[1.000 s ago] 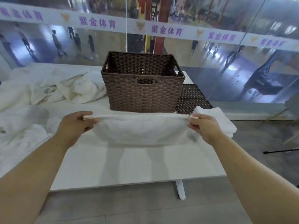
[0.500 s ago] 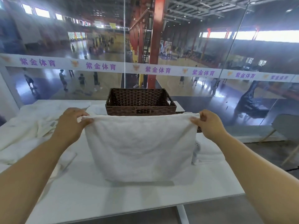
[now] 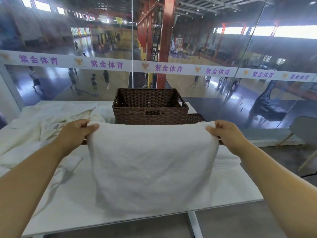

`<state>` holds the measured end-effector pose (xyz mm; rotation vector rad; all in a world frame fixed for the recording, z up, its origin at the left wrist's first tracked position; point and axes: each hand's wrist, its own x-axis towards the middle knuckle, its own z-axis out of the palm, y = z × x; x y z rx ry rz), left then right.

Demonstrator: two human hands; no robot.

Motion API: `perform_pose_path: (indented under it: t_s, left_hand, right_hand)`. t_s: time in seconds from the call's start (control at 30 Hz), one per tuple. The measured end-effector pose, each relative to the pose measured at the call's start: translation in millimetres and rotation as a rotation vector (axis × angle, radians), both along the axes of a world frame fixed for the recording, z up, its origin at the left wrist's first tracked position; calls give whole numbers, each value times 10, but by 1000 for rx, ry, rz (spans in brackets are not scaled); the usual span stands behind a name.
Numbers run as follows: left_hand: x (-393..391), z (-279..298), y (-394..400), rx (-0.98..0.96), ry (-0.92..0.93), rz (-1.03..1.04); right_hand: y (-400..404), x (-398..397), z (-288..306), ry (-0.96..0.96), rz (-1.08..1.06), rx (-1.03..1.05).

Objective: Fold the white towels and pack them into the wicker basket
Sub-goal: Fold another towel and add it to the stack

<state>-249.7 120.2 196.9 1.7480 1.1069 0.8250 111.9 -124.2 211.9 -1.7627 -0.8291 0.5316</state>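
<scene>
My left hand (image 3: pixel 75 133) and right hand (image 3: pixel 226 134) each pinch a top corner of a white towel (image 3: pixel 152 165), which hangs in front of the wicker basket (image 3: pixel 151 107) on the white bench (image 3: pixel 240 191); unfolded towels (image 3: pixel 39 122) lie heaped at left.

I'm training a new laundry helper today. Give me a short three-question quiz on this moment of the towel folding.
1. True or false: the wicker basket already holds a folded towel.
2. Which hands grip the raised white towel? A) left only B) right only C) both
3. Fill in: the pile of unfolded towels lies to the ____ of the basket.

Key:
1. False; no towel shows in the part of its inside that is in view.
2. C; the left hand and the right hand each grip an upper corner.
3. left
</scene>
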Motion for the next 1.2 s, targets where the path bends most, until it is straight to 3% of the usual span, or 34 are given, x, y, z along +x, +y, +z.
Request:
perform_pose_path:
  t_s: [0.2, 0.37, 0.47, 0.6, 0.73, 0.9, 1.03, 1.2]
  left_hand:
    - [241, -233, 161, -127, -40, 28]
    - [445, -181, 357, -148, -289, 82]
    - [460, -121, 415, -107, -323, 73]
    - [304, -463, 317, -127, -197, 55]
    - [133, -1159, -6, -237, -6, 76]
    - [-89, -1856, -492, -317, 238, 91]
    - [-74, -2000, -588, -352, 265, 93]
    - [178, -1962, -310, -243, 340, 102]
  right_hand:
    - [362, 300, -334, -42, -96, -101]
    - [656, 384, -309, -62, -164, 56]
    - [694, 396, -259, -45, -146, 77]
    - [543, 365, -466, 22, -70, -6]
    - [306, 235, -1056, -43, -36, -244]
    - [-27, 55, -1779, 10, 5, -493]
    - [-123, 30, -2031, 9, -34, -616]
    - [111, 114, -2028, -18, -75, -553]
